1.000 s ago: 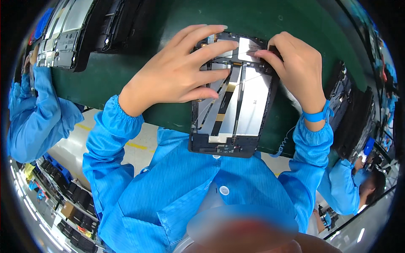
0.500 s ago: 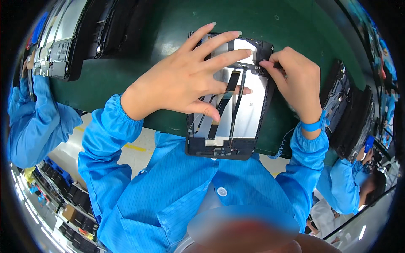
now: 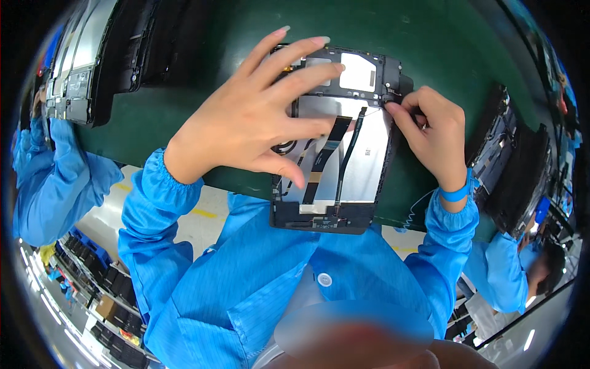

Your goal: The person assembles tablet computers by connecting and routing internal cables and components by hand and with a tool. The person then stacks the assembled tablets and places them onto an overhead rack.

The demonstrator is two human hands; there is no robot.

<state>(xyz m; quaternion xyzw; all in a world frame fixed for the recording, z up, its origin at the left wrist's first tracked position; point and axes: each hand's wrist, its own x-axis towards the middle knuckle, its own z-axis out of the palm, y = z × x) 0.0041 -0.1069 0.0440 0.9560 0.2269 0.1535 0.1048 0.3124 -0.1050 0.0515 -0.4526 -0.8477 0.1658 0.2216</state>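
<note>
An opened tablet [image 3: 373, 169] lies in front of me, its silver inner panel facing up. A broad black ribbon cable [image 3: 326, 152] and a narrow black cable [image 3: 349, 157] run down over the panel. Across its top sits a black frame section with a white rectangle [image 3: 355, 72]. My left hand [image 3: 255, 117] is spread over the tablet's left side, fingers apart. At the upper right edge, my right hand [image 3: 435, 132] has its thumb and forefinger pinched together; what lies between them is too small to make out.
Dark device housings stand at the left [image 3: 80, 80] and right [image 3: 495, 144] on the green table [image 3: 246, 178]. A blue wristband [image 3: 456, 192] with a coiled cord is on my right wrist. Co-workers in blue sleeves [image 3: 52, 184] are at both sides.
My left hand has shifted left, uncovering more of the upper frame. My right hand has moved slightly down along the edge. The narrow cable's upper end has shifted to the right.
</note>
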